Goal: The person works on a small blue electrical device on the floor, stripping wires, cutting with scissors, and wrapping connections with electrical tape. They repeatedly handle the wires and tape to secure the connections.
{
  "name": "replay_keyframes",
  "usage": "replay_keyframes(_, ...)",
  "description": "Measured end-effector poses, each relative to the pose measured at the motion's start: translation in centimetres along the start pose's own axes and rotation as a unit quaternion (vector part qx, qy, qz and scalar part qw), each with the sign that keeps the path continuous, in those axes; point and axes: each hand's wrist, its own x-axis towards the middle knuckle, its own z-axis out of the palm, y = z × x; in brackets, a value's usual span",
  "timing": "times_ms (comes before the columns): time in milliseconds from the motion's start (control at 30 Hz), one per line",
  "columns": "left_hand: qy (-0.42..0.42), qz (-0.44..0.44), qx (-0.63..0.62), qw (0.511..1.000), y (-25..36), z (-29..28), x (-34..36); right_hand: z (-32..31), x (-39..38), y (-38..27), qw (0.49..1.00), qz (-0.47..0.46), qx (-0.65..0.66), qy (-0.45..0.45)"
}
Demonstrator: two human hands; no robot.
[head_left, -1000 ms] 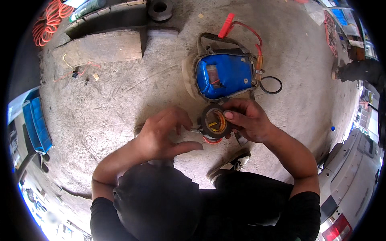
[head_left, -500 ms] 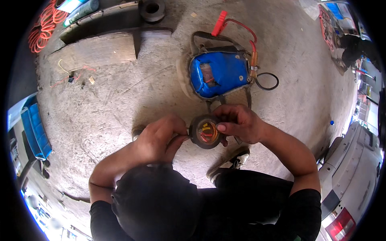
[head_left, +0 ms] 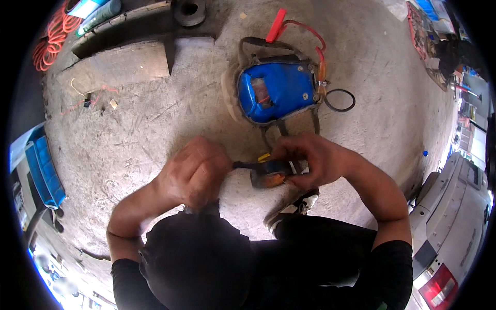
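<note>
A roll of black tape [head_left: 274, 168] hangs tilted over the floor, gripped at its right side by the fingers of my right hand [head_left: 316, 157]. Orange shows at its lower side, and a small yellow piece [head_left: 264, 156] sticks up beside it. A short dark strip of tape [head_left: 244, 165] stretches from the roll to my left hand [head_left: 198, 169], whose closed fingers pinch its end; motion blurs this hand. Beyond my hands, a blue-covered case [head_left: 284, 85] with dark straps lies on the floor.
Next to the case are a red clamp [head_left: 276, 26] on a red cable and a black loop [head_left: 341, 101]. A wooden block [head_left: 116, 67] and a dark ring [head_left: 190, 11] lie far left. A blue bin [head_left: 45, 165] stands left, a white vehicle [head_left: 449, 227] right.
My left hand has moved left, away from the roll, with a strip of tape now drawn out between them. The roll has tipped from face-up to nearly edge-on in my right hand.
</note>
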Motion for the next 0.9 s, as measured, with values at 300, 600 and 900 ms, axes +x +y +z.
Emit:
replay_keyframes(300,-0.053,0.291,-0.013,0.955,-2.2,-2.3,5.3,1.5,0.1,0.2,0.947,-0.321,-0.003,0.017)
replay_keyframes(600,-0.121,0.343,0.056,0.93,-2.4,-2.9,6.2,2.9,0.0,-2.0,0.973,-0.183,0.02,0.138)
replay_keyframes(900,-0.112,0.335,0.075,0.933,-2.8,-2.4,5.9,1.3,-0.6,-3.1,0.994,-0.101,-0.004,0.049)
